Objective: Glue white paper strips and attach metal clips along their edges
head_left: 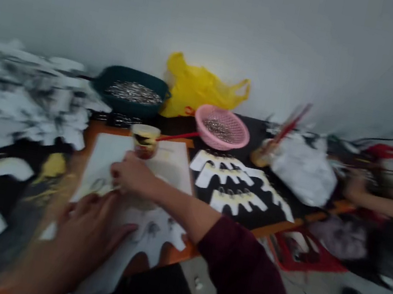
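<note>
The picture is smeared by motion. My left hand [91, 227] lies flat, fingers spread, on a white cut-out shape [149, 240] on the work board [177, 255]. My right hand [132, 176], in a dark red sleeve, reaches across above it with fingers curled on the white sheet [107, 154], just below a small jar [145, 140] with a pale lid. What the right fingers hold, if anything, is blurred.
At the back stand a dark green basket [132, 90] and a pink basket [222, 129], both with metal pieces, and a yellow plastic bag [197, 86]. White cut-outs [235, 187] lie in a row on the right. Another person's arm [380, 202] rests at far right.
</note>
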A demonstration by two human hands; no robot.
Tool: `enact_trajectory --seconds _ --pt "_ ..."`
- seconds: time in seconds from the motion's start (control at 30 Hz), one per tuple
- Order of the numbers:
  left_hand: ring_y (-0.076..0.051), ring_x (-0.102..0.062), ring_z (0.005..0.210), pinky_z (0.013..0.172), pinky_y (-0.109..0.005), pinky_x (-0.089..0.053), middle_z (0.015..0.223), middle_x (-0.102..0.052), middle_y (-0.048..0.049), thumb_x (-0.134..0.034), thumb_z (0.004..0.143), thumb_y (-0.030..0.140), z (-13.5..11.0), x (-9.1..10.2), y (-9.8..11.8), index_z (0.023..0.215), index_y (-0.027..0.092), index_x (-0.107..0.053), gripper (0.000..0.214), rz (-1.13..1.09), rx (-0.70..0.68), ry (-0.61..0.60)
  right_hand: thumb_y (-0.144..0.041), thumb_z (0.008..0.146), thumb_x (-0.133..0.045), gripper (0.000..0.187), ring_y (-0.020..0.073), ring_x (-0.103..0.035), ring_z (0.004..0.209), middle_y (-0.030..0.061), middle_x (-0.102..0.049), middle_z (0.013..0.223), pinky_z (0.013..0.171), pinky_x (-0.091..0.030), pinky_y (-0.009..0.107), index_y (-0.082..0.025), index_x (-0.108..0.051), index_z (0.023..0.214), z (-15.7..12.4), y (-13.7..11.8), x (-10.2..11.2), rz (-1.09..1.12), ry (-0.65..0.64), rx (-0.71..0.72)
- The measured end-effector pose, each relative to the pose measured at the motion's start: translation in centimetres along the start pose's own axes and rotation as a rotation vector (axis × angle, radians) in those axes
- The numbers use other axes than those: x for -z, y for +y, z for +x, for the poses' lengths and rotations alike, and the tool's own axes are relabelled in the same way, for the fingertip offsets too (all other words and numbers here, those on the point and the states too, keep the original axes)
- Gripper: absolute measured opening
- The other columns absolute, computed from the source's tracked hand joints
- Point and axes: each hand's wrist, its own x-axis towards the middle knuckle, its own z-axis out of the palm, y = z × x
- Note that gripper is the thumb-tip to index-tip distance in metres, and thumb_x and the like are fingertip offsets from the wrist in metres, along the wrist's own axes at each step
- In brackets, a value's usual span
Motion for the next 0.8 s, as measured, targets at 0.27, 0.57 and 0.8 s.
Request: enact_trajectory --seconds 0.27,0.57,0.8 --pt "-0.031 -0.048 0.111 0.093 -0.048 -0.033 0.118 -0.060 -0.0135 -0.054 0.081 0.050 -0.1 1.9 0.6 0.120 0.013 -0.049 0.054 -0.017 0.060 -0.067 -0.014 0.075 -0.067 0.009 0.0162 -0.051 0.085 0.0093 -0.055 0.090 0.072 -0.037 0.023 -0.011 -0.071 0.082 1.3 0.4 -0.2 0.127 0.019 -0.019" --pt "-0.032 -0.045 0.113 0.093 -0.050 -0.031 0.125 -0.057 -0.0127 -0.053 0.082 0.051 -0.3 1.3 0.2 0.123 0.012 -0.048 0.057 -0.051 0.050 -0.055 -0.018 0.079 -0.062 0.010 0.0157 -0.055 0.081 0.0076 -0.062 0.087 0.067 -0.037 0.023 -0.015 -0.070 0.083 1.4 0.1 -0.9 0.057 -0.002 -0.069" --pt "-0.032 -0.047 0.112 0.092 -0.050 -0.032 0.121 -0.058 -0.0129 -0.055 0.080 0.053 -0.4 1.2 0.3 0.122 0.014 -0.050 0.058 -0.028 0.042 -0.013 -0.016 0.080 -0.058 0.010 0.0151 -0.056 0.083 0.0060 -0.063 0.087 0.068 -0.037 0.023 -0.016 -0.067 0.082 1.0 -0.2 -1.0 0.021 0.009 -0.044"
